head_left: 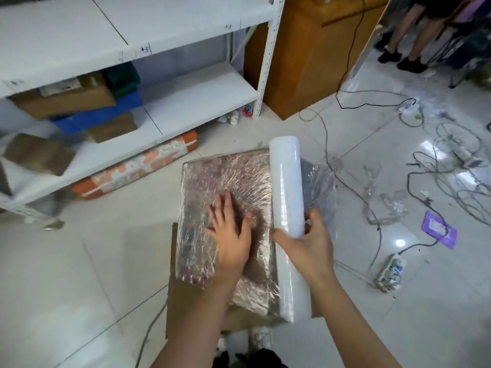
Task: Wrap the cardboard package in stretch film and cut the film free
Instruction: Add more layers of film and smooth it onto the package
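A flat cardboard package lies on the floor in the middle of the head view, its top covered in wrinkled stretch film. My left hand presses flat on the film-covered top with fingers spread. A long white roll of stretch film lies along the package's right edge, pointing away from me. My right hand grips the roll around its middle. Film runs from the roll across the package top, and some loose film bunches to the right of the roll.
A white metal shelf unit with boxes stands at the left, a rolled orange bundle under it. A brown cabinet is behind. Cables, power strips and film scraps litter the floor at right. A person's legs stand far right.
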Tool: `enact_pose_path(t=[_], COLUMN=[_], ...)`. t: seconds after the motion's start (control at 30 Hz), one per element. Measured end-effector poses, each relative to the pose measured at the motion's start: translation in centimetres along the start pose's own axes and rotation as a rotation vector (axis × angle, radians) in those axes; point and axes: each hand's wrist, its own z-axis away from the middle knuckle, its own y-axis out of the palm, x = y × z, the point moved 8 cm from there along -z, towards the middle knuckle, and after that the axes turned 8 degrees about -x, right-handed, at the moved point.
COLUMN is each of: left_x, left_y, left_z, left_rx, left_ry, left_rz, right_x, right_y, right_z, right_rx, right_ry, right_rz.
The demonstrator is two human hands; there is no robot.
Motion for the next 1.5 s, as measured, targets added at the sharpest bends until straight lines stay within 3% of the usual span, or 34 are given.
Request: enact_pose_path(t=[0.2,0.33,0.57,0.77,0.93,1.13,1.27,1.5], left_x=[3.2,3.3,4.9,8.2,11.0,12.6,13.9,16.0], left_y=[-0.4,-1.8,-3.7,-4.9,-5.5,-6.1,-5.8,-5.9], left_z=[0.5,1.0,1.7,2.2,1.4,1.1,1.0,0.0], left_rx=[0.127,0.153,0.069,0.083,-0.049,-0.126,-0.069,-0.027], left_ry=[-0.011,-0.127,-0.350,-0.405,-0.506,-0.505,-0.508,-0.447], left_rz=[-0.008,-0.021,0.292,0.501,0.613,0.711,0.809,0.771], right_x=[-1.9,-1.8,-0.9,-0.2,-1.0,-2.0,-2.0,-2.9], right_y=[2.1,3.4,5.8,8.9,11.6,14.4,15.7,18.4], right_z=[1.5,2.5,3.7,5.1,6.7,8.6,10.0,10.8], right_rx=[0.078,0.095,0.176,0.204,0.315,0.324,0.281,0.348], right_ry=[-0.016,-0.045,-0.144,-0.273,-0.329,-0.275,-0.281,-0.188], right_rz=[0.123,0.126,0.165,0.260,0.265,0.303,0.327,0.095])
